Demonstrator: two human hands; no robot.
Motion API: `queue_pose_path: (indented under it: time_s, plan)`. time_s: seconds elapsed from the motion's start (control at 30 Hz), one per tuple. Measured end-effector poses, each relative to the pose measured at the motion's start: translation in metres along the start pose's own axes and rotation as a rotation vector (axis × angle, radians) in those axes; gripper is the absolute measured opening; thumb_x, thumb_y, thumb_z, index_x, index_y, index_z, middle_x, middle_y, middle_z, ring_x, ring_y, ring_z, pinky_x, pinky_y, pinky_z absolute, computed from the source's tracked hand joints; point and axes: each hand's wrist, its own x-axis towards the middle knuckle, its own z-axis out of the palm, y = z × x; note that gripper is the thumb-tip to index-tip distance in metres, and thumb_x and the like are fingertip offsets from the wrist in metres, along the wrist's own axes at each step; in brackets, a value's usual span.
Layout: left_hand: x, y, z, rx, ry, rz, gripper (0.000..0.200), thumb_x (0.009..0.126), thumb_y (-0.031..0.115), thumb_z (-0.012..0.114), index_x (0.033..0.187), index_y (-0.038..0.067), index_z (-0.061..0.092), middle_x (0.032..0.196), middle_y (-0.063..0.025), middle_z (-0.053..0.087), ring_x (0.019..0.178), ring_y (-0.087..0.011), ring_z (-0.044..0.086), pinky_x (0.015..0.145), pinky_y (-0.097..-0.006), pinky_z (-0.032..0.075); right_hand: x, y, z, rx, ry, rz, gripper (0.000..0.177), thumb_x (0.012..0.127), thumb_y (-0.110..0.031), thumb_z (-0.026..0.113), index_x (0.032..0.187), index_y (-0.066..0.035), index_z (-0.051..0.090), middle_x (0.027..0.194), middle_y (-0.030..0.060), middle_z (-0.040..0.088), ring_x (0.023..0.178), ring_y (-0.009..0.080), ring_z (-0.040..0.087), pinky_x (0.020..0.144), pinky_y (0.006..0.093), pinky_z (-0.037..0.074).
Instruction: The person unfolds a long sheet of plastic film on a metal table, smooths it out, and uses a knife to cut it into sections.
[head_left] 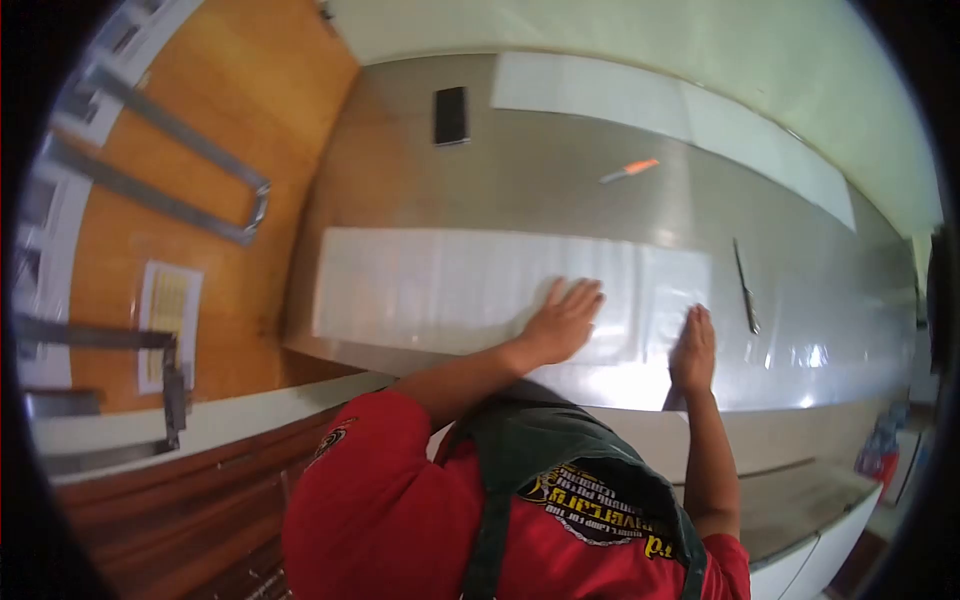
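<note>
A long, whitish translucent sheet [430,285] lies flat along the front of the metal table, with creases or layered edges across it. My left hand [567,318] rests palm down on this sheet, fingers spread. Upright on its edge, my right hand [694,352] is at the sheet's right end, its fingers stretched out and held together. Neither hand grasps anything. To the right of my right hand lies a thin, dark, narrow tool [746,288] with a lighter handle end.
Behind the sheet, a small orange-handled knife [630,171] and a black phone [451,116] lie on the metal table [540,180]. Another white strip [640,95] runs along the back wall. An orange-brown wooden surface [240,110] with metal bars [190,125] borders the left side.
</note>
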Motion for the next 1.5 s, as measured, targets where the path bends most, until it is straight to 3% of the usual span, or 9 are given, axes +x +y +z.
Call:
queue_pose_path:
  time_s: [0.13, 0.33, 0.53, 0.7, 0.97, 1.03, 1.13, 1.27, 1.5]
  plan:
    - [-0.115, -0.122, -0.053, 0.006, 0.154, -0.407, 0.054, 0.083, 0.015, 0.054, 0.135, 0.005, 0.046, 0.142, -0.0182, 0.042, 0.136, -0.0331, 0.034, 0.107, -0.0614, 0.021, 0.004, -0.012, -0.006, -0.056, -0.185, 0.186, 0.055, 0.081, -0.001, 0.046, 0.134, 0.008, 0.043, 0.14, 0.029, 0.042, 0.134, 0.0408, 0.037, 0.113, 0.0472, 0.028]
    - [-0.246, -0.24, -0.133, 0.694, 0.286, -0.8, 0.049, 0.087, 0.018, 0.054, 0.134, 0.007, 0.048, 0.137, -0.0191, 0.047, 0.128, -0.039, 0.042, 0.104, -0.0557, 0.032, 0.007, -0.016, -0.012, -0.031, -0.234, 0.231, 0.05, 0.09, -0.005, 0.038, 0.139, 0.007, 0.04, 0.143, 0.0264, 0.04, 0.138, 0.0392, 0.034, 0.114, 0.0463, 0.025]
    - [-0.264, -0.29, -0.149, -0.018, 0.559, -1.098, 0.044, 0.08, 0.018, 0.065, 0.119, 0.0, 0.059, 0.114, -0.0227, 0.062, 0.105, -0.0372, 0.059, 0.091, -0.0414, 0.047, 0.007, -0.02, -0.015, -0.066, -0.222, 0.2, 0.046, 0.093, -0.007, 0.037, 0.137, 0.007, 0.042, 0.142, 0.0271, 0.042, 0.136, 0.0397, 0.035, 0.113, 0.0468, 0.025]
    - [-0.259, -0.316, -0.185, -0.012, 0.017, -1.228, 0.036, 0.061, 0.019, 0.073, 0.087, -0.006, 0.067, 0.07, -0.0195, 0.065, 0.069, -0.0365, 0.065, 0.066, -0.0419, 0.052, 0.005, -0.013, -0.012, -0.028, -0.203, 0.19, 0.046, 0.093, -0.008, 0.038, 0.136, 0.007, 0.043, 0.141, 0.0273, 0.043, 0.135, 0.0404, 0.037, 0.112, 0.0477, 0.028]
    - [-0.189, -0.2, -0.245, -0.251, 0.333, -1.144, 0.023, 0.065, 0.015, 0.072, 0.075, -0.004, 0.066, 0.064, -0.013, 0.064, 0.058, -0.0187, 0.06, 0.056, -0.0343, 0.048, 0.026, -0.043, -0.026, -0.368, -0.313, 0.371, 0.053, 0.086, -0.015, 0.052, 0.136, -0.001, 0.044, 0.148, 0.0172, 0.037, 0.142, 0.03, 0.028, 0.115, 0.0565, 0.011]
    - [-0.154, -0.143, -0.25, -0.268, 0.407, -1.029, 0.019, 0.066, 0.013, 0.072, 0.074, -0.003, 0.066, 0.064, -0.0117, 0.064, 0.057, -0.0162, 0.059, 0.055, -0.0333, 0.047, 0.057, -0.075, -0.022, -0.012, -0.048, 0.309, 0.039, 0.081, -0.013, 0.061, 0.119, -0.006, 0.058, 0.124, 0.0169, 0.059, 0.113, 0.0317, 0.058, 0.107, 0.0502, 0.029]
    - [-0.104, -0.068, -0.229, -0.235, 0.32, -0.947, 0.017, 0.066, 0.012, 0.071, 0.076, -0.001, 0.065, 0.064, -0.0164, 0.062, 0.058, -0.0247, 0.062, 0.058, -0.0348, 0.049, 0.112, -0.168, -0.032, 0.683, -0.308, 0.313, 0.029, 0.089, -0.027, 0.058, 0.086, 0.0, 0.068, 0.076, 0.0179, 0.068, 0.072, 0.0346, 0.066, 0.067, 0.0415, 0.051]
    - [-0.063, 0.0, -0.183, -0.071, 0.341, -0.698, 0.013, 0.074, 0.009, 0.066, 0.08, -0.001, 0.064, 0.078, -0.021, 0.064, 0.073, -0.0383, 0.062, 0.066, -0.0437, 0.05, 0.167, -0.258, -0.06, 0.902, -0.787, 0.256, 0.06, 0.094, -0.048, 0.039, 0.087, 0.003, 0.07, 0.081, 0.0237, 0.068, 0.082, 0.0403, 0.065, 0.082, 0.045, 0.049]
    - [-0.066, 0.02, -0.155, -0.058, 0.404, -0.629, 0.007, 0.077, 0.004, 0.062, 0.082, -0.002, 0.061, 0.086, -0.0202, 0.061, 0.082, -0.0413, 0.06, 0.073, -0.0476, 0.049, 0.164, -0.27, -0.036, 0.618, -0.703, 0.138, 0.061, 0.093, -0.047, 0.032, 0.077, -0.005, 0.073, 0.081, 0.023, 0.068, 0.084, 0.0402, 0.065, 0.083, 0.0456, 0.05]
